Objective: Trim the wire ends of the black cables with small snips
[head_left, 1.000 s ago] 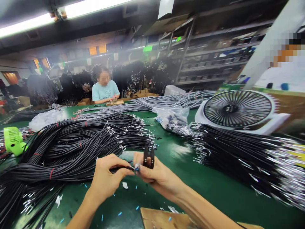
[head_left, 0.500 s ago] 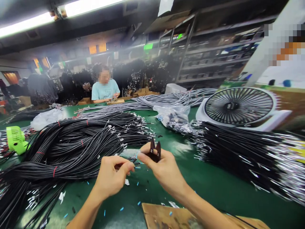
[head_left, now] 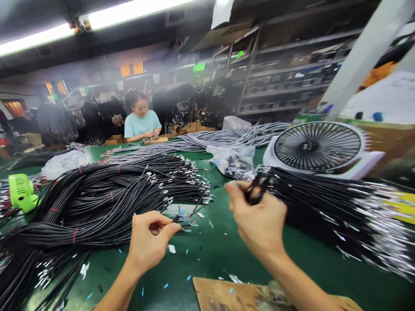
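Between thumb and forefinger, my left hand (head_left: 151,242) pinches the end of a black cable (head_left: 177,219). Thin coloured wires (head_left: 185,214) fan out from that end. My right hand (head_left: 259,220), slightly blurred, is closed around a dark cutting tool that looks like small nippers (head_left: 257,188); the two pointed jaws stick up above the fingers, and the handles are hidden in the palm. Left of and behind my left hand lies a big coiled bundle of black cables (head_left: 97,198) with red ties and white-tipped ends.
A second stack of black cables (head_left: 324,211) lies at right, below a fan (head_left: 317,147). A clear bag of small parts (head_left: 231,160), grey cables (head_left: 214,141) and a small green fan (head_left: 22,192) stand around. Cardboard (head_left: 227,293) lies in front. A co-worker (head_left: 142,123) sits opposite.
My right hand has moved right, away from my left hand, carrying the nippers. The coloured wires at my left fingertips now show more plainly. My left hand has hardly moved.
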A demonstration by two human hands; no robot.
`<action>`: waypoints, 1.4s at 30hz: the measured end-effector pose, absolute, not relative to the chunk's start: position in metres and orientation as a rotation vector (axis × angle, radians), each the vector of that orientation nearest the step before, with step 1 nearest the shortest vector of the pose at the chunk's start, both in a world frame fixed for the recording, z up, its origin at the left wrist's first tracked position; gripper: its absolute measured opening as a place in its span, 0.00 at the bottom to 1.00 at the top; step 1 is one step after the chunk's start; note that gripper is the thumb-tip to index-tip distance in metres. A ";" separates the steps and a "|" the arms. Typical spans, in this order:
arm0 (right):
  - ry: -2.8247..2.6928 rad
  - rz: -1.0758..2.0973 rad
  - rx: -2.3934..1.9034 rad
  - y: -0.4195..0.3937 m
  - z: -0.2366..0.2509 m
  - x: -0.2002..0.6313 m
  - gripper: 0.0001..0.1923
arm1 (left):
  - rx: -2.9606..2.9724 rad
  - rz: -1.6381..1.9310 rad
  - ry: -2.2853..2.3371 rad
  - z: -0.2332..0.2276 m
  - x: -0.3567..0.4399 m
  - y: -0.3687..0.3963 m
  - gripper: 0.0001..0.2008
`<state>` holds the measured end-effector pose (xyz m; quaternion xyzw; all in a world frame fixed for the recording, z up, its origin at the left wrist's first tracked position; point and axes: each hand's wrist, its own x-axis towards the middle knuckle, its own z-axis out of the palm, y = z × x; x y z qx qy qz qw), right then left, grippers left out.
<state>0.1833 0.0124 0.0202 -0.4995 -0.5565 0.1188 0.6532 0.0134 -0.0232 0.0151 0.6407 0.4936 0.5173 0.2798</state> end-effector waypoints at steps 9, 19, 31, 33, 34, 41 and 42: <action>-1.706 0.533 -0.951 -0.005 0.021 0.165 0.17 | 1.733 1.343 1.283 0.015 0.016 -0.024 0.08; -1.583 1.102 -0.810 -0.002 0.018 0.169 0.21 | 1.978 1.272 1.260 0.021 0.011 -0.021 0.10; -1.559 1.225 -0.729 0.000 0.017 0.160 0.16 | 1.928 1.315 1.291 0.013 0.013 -0.018 0.11; -1.717 0.997 -0.679 0.001 0.018 0.162 0.11 | 1.931 1.238 1.286 0.014 0.012 -0.018 0.14; -1.797 0.800 -0.666 0.003 0.019 0.166 0.09 | 1.928 1.211 1.283 0.015 0.011 -0.018 0.15; -1.371 0.017 -0.948 0.014 0.033 0.199 0.07 | 1.665 1.098 1.278 0.021 0.008 -0.019 0.16; -1.394 0.024 -0.949 0.014 0.032 0.197 0.06 | 1.624 1.122 1.279 0.022 0.008 -0.018 0.15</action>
